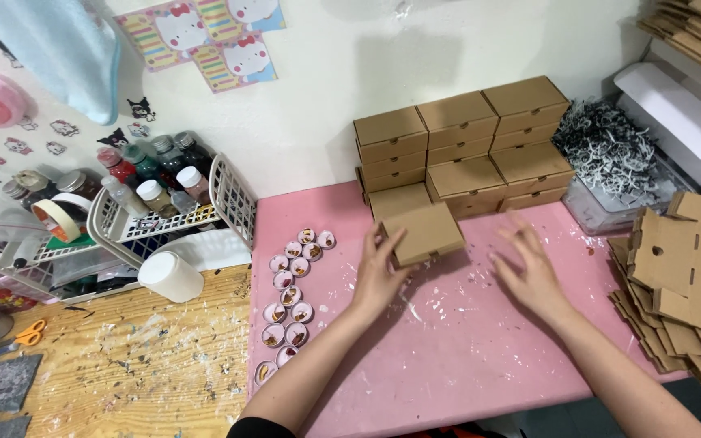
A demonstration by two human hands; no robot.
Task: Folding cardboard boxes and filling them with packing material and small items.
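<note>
One closed cardboard box point(423, 233) sits on pink mat point(448, 357), just before the box stack point(464, 146); left hand point(376, 276) touches its left edge, fingers loose; right hand point(529, 272) spread, empty, right of box.

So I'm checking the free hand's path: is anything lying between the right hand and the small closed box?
Nothing visible: only bare pink mat lies between the right hand and the small cardboard box, which the left hand touches.

closed brown cardboard box point(423, 233) on pink mat; stacked brown boxes point(466, 146) behind; flat box blanks point(687, 284) right.
</note>
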